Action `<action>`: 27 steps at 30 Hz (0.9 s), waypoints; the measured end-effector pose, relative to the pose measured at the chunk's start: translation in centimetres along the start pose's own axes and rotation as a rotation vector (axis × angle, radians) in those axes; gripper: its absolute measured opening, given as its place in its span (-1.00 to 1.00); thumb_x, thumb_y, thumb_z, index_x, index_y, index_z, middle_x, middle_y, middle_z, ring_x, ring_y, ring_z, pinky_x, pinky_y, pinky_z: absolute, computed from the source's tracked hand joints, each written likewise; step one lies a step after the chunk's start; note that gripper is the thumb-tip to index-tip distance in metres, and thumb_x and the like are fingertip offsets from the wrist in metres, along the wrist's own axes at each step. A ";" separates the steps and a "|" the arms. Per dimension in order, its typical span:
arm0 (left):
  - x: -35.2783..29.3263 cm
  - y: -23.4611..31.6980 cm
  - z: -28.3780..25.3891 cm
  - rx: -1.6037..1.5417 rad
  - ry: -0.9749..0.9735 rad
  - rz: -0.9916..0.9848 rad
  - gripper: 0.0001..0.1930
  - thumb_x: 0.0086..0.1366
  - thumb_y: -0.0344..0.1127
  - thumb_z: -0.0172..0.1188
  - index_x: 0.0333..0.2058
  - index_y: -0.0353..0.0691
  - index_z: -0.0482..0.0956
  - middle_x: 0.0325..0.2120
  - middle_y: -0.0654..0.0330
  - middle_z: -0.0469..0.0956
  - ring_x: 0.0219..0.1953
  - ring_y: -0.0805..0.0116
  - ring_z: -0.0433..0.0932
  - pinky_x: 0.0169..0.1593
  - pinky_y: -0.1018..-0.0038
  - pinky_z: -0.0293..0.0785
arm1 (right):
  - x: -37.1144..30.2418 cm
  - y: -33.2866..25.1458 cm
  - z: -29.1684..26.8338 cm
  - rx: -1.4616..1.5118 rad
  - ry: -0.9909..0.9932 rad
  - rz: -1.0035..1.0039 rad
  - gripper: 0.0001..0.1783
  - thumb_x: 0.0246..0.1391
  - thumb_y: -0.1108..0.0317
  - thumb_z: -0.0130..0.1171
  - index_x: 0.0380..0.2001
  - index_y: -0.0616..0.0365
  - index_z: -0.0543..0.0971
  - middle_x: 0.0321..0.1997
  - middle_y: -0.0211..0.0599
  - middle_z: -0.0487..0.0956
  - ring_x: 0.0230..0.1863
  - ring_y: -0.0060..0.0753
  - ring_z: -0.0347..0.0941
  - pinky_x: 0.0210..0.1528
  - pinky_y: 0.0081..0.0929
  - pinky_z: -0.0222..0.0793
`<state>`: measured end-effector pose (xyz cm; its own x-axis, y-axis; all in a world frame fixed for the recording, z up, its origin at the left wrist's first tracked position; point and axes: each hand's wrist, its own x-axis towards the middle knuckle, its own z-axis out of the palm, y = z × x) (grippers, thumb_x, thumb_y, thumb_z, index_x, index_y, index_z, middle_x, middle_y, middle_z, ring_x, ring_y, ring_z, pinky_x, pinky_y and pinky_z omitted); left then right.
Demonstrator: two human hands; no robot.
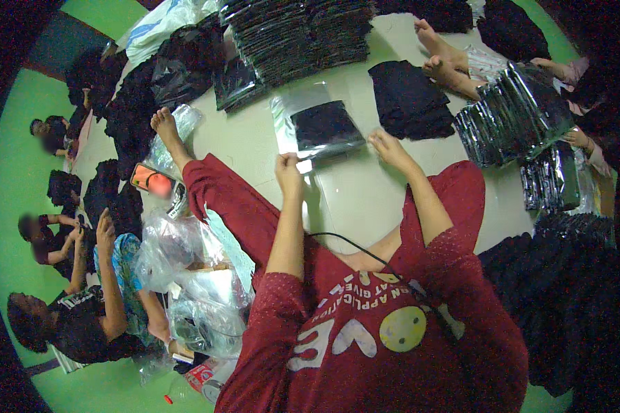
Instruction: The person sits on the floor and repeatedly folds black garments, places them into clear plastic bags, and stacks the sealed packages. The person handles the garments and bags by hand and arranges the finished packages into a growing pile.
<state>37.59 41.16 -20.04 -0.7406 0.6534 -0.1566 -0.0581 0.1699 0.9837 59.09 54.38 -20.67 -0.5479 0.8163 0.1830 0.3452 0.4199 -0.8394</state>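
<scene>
In front of me a folded black garment (326,126) lies inside a clear plastic bag (324,150) above the pale tiled floor. The bag's glossy film reaches past the cloth on its far and left sides. My left hand (288,168) is closed on the bag's near left corner. At its near right corner is my right hand (388,149), with the fingers pinched together at the film's edge; the exact contact is small and blurred. Just beyond, to the right, rests a stack of loose folded black garments (411,98).
A tall pile of bagged black garments (300,34) stands ahead. More bagged packs (510,113) lean at the right, beside another person's legs (455,62). Crumpled clear plastic (179,255) and an orange-cased phone (151,180) lie to my left, near a seated person (83,316).
</scene>
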 end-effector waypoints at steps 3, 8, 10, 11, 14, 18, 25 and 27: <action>-2.5 -4.1 1.6 0.646 0.215 -0.010 -0.83 0.19 -0.23 -0.05 -0.35 -0.16 0.45 -0.46 0.14 0.52 -0.31 0.19 0.43 -0.09 0.24 0.04 | -2.6 4.1 1.8 0.040 -0.203 0.276 -0.74 0.09 0.18 0.00 -0.33 0.17 0.42 -0.61 -0.35 0.38 -0.58 -0.52 0.25 -0.47 -0.52 0.23; -4.5 -5.8 2.1 0.842 0.315 0.197 -0.85 0.14 -0.27 0.02 -0.34 -0.17 0.44 -0.48 0.14 0.51 -0.30 0.24 0.41 -0.09 0.27 0.04 | -2.6 6.9 2.8 0.113 -0.295 0.275 -0.78 0.06 0.24 0.03 -0.36 0.19 0.44 -0.63 -0.41 0.37 -0.58 -0.57 0.23 -0.49 -0.54 0.21; -4.8 -5.6 2.0 0.848 0.365 0.286 -0.87 0.14 -0.30 0.02 -0.35 -0.17 0.44 -0.50 0.16 0.50 -0.31 0.25 0.41 -0.09 0.28 0.04 | -2.5 7.0 3.0 0.129 -0.325 0.335 -0.81 0.06 0.27 0.02 -0.40 0.18 0.43 -0.64 -0.47 0.34 -0.59 -0.62 0.19 -0.53 -0.58 0.17; -4.9 -5.4 1.9 0.844 0.358 0.283 -0.86 0.11 -0.31 0.04 -0.35 -0.19 0.43 -0.49 0.18 0.48 -0.30 0.26 0.40 -0.10 0.31 0.05 | -2.5 7.1 3.0 0.140 -0.333 0.360 -0.82 0.07 0.28 0.02 -0.43 0.18 0.43 -0.65 -0.52 0.31 -0.61 -0.66 0.16 -0.56 -0.63 0.13; -5.2 -5.1 1.6 0.935 0.297 0.393 -0.83 0.06 -0.34 0.07 -0.32 -0.14 0.45 -0.47 0.22 0.44 -0.28 0.29 0.38 -0.09 0.31 0.05 | -2.4 7.3 3.0 0.214 -0.356 0.397 -0.82 0.07 0.27 0.02 -0.45 0.17 0.43 -0.67 -0.50 0.31 -0.63 -0.65 0.16 -0.58 -0.60 0.13; -5.5 -5.1 1.3 1.108 0.215 0.482 -0.70 0.01 -0.37 0.10 -0.20 0.00 0.49 -0.42 0.24 0.39 -0.24 0.29 0.35 -0.05 0.21 0.05 | -2.5 7.5 2.9 0.247 -0.361 0.391 -0.81 0.06 0.27 0.03 -0.45 0.17 0.44 -0.68 -0.48 0.32 -0.64 -0.63 0.17 -0.61 -0.57 0.13; -5.5 -3.5 1.2 1.207 0.248 0.508 -0.57 -0.04 -0.42 0.11 -0.11 0.03 0.47 -0.26 0.15 0.38 -0.13 0.20 0.31 0.01 0.04 0.06 | -2.5 6.9 3.3 0.202 -0.307 0.370 -0.84 0.06 0.30 0.02 -0.43 0.17 0.45 -0.67 -0.50 0.32 -0.63 -0.64 0.17 -0.58 -0.60 0.13; -5.0 -2.6 2.1 1.096 0.146 0.645 -0.58 -0.03 -0.42 0.08 -0.11 -0.04 0.46 -0.21 0.10 0.37 -0.09 0.16 0.30 0.03 0.06 0.08 | -2.7 6.7 3.5 0.183 -0.265 0.362 -0.86 0.08 0.31 0.01 -0.44 0.16 0.43 -0.70 -0.56 0.24 -0.66 -0.68 0.09 -0.63 -0.65 0.04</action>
<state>42.87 38.98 -22.02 -0.4989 0.7695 0.3987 0.8652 0.4158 0.2802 60.25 53.64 -28.58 -0.6008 0.7578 -0.2546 0.4228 0.0309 -0.9057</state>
